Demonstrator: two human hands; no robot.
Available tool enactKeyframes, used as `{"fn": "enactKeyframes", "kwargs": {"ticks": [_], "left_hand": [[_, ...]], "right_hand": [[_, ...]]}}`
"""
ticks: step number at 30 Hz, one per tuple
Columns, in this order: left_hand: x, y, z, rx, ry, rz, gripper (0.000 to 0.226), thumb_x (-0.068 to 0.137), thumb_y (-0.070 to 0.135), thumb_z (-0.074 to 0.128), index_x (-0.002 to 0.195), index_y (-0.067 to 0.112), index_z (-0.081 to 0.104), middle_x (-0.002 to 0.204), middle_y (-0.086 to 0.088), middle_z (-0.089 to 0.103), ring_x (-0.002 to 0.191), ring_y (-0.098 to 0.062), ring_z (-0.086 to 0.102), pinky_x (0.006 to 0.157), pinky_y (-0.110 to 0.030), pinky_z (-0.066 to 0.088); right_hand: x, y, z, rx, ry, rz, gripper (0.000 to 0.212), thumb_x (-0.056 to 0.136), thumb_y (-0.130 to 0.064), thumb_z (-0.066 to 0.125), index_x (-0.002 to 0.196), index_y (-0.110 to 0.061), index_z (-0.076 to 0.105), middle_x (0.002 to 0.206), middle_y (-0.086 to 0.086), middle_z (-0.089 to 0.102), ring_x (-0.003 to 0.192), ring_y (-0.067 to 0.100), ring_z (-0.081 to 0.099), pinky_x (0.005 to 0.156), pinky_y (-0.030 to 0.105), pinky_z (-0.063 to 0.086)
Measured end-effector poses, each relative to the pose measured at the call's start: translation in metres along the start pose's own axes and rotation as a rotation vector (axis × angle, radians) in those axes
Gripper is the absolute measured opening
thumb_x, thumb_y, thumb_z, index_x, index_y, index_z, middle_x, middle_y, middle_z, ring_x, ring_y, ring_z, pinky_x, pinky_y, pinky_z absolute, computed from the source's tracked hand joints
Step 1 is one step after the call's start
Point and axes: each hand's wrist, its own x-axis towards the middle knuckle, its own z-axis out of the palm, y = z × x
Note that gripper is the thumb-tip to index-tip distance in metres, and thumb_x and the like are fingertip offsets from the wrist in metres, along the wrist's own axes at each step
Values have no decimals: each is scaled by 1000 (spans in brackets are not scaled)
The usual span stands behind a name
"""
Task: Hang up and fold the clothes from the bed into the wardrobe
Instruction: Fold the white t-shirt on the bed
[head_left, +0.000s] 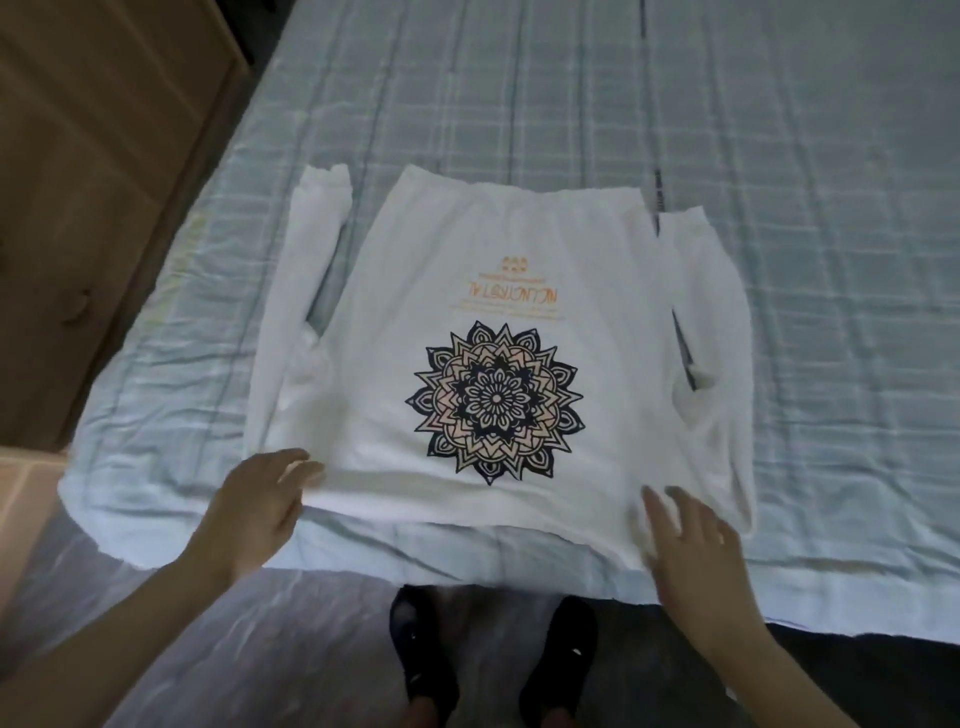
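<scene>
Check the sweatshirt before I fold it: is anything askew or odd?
Nothing stands out. The white sweatshirt lies flat on the bed, print up, both sleeves alongside the body. The left hand and right hand rest open at its near edge.

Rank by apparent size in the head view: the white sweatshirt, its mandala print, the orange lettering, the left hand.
1. white sweatshirt
2. mandala print
3. orange lettering and left hand: look alike; the hand is nearer the camera, so unranked.
</scene>
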Motion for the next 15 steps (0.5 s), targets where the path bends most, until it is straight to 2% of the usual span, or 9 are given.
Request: {"fn": "enactKeyframes", "kwargs": {"ticks": [2, 4, 6, 7, 8, 10, 11, 13, 15], "left_hand": [[6, 31, 7, -91, -53, 129, 46, 94, 28, 38, 134, 15, 57, 142, -7, 51, 125, -24, 52, 100, -40, 43], [3, 64, 22, -88, -209, 206, 53, 97, 33, 35, 149, 22, 39, 158, 1, 30, 143, -15, 31, 114, -37, 27], [-3, 90, 41, -80, -310, 147, 57, 99, 36, 30, 155, 30, 22, 162, 8, 18, 147, -11, 20, 118, -34, 16], [-5, 99, 47, -84, -305, 80, 55, 101, 37, 27, 155, 31, 20, 162, 11, 19, 147, -10, 21, 118, -35, 17], [-3, 106, 50, -92, -277, 16, 53, 102, 37, 27, 154, 31, 25, 160, 11, 26, 145, -12, 28, 117, -36, 22], [9, 117, 49, -110, -200, -57, 47, 98, 34, 32, 142, 26, 49, 145, 5, 51, 129, -20, 50, 105, -40, 43], [17, 123, 46, -106, -151, -72, 44, 95, 32, 34, 131, 22, 59, 130, 2, 62, 114, -23, 59, 93, -39, 51], [34, 133, 37, -147, -85, -114, 39, 91, 30, 35, 110, 18, 67, 100, 0, 69, 86, -24, 61, 73, -36, 52], [51, 133, 24, -262, -138, -192, 34, 88, 32, 32, 94, 20, 63, 81, 3, 63, 73, -20, 53, 66, -35, 43]], "right_hand": [[4, -19, 3, 29, 57, -255, 88, 39, -2, 82, 123, -16, 59, 119, 13, 58, 100, 32, 56, 79, 44, 50], [8, -31, 13, 56, -8, -361, 75, 42, -6, 81, 112, -21, 62, 106, 6, 60, 89, 28, 58, 73, 40, 50], [14, -31, 25, 99, -24, -350, 56, 51, -12, 82, 102, -22, 63, 92, 2, 60, 78, 26, 59, 62, 38, 49], [19, -31, 27, 132, -32, -319, 47, 57, -15, 82, 99, -23, 63, 88, 1, 60, 75, 26, 59, 58, 38, 49], [26, -32, 27, 174, -47, -293, 39, 63, -17, 82, 97, -23, 63, 86, 0, 61, 74, 26, 60, 56, 37, 49], [37, -32, 20, 255, -71, -223, 22, 82, -20, 70, 102, -21, 59, 87, -1, 61, 78, 24, 61, 60, 36, 49], [43, -30, 16, 325, -128, -157, 14, 93, -22, 56, 107, -21, 54, 89, -1, 60, 82, 24, 61, 66, 36, 48], [52, -24, 11, 553, -196, 2, 13, 101, -26, 38, 113, -21, 41, 84, -1, 57, 82, 25, 61, 71, 35, 46], [55, -14, 13, 714, -201, 16, 21, 101, -28, 39, 120, -24, 33, 80, -2, 54, 76, 25, 60, 70, 36, 46]]}}
